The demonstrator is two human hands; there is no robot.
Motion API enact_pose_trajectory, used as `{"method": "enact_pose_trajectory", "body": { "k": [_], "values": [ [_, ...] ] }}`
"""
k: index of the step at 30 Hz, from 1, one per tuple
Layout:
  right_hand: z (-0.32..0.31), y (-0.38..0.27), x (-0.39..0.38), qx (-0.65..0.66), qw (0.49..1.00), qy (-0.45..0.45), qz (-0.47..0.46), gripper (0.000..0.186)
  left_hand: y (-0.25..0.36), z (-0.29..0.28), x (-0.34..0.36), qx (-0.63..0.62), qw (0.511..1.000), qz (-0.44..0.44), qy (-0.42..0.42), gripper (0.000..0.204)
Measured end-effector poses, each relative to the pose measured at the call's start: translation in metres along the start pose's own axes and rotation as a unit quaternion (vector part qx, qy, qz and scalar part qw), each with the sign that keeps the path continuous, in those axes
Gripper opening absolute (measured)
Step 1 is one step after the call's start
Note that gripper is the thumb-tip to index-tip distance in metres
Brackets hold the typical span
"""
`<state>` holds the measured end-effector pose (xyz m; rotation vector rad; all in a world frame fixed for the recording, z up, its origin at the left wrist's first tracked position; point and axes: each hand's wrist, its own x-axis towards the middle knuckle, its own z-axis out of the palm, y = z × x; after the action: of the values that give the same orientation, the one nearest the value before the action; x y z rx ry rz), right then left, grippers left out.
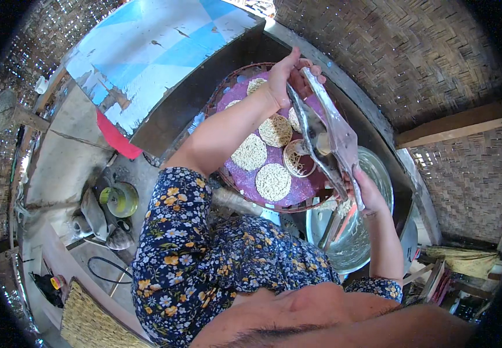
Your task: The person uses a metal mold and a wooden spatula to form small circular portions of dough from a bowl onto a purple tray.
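Both my hands hold a two-piece wooden press [341, 136], with worn, pale boards and a short round plunger between them. My left hand [290, 78] is closed about its far end, fingers partly hidden behind the boards. At the near end, my right hand [368, 188] grips the other side. Under the press, a round ring mould [299, 158] with thin dough strands inside rests on a purple sheet [242, 188]. Several flat, round cakes of pale strands lie around it, among them one at the front [273, 181] and one to the left [249, 152].
The sheet lines a round woven tray [211, 110]. To its right, a large metal basin [373, 232] holds pale residue and a stick-like orange utensil [347, 220]. A blue-and-white panel [164, 40] stands at the far left; a yellow-green container [122, 200] sits lower left. Woven walls [396, 52] enclose the space.
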<state>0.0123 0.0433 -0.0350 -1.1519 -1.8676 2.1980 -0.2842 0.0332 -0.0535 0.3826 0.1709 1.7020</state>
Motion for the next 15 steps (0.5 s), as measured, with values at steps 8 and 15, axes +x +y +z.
{"method": "enact_pose_trajectory", "body": {
  "k": [8, 15],
  "values": [
    [0.007, -0.016, -0.026, -0.083, 0.994, 0.062, -0.026, 0.063, -0.030, -0.003, 0.003, -0.035, 0.999, -0.011, 0.008, 0.039],
    [0.022, -0.005, -0.038, -0.048, 0.996, 0.073, 0.007, 0.062, -0.032, 0.000, -0.022, -0.028, 0.996, -0.038, 0.077, 0.043]
  ]
}}
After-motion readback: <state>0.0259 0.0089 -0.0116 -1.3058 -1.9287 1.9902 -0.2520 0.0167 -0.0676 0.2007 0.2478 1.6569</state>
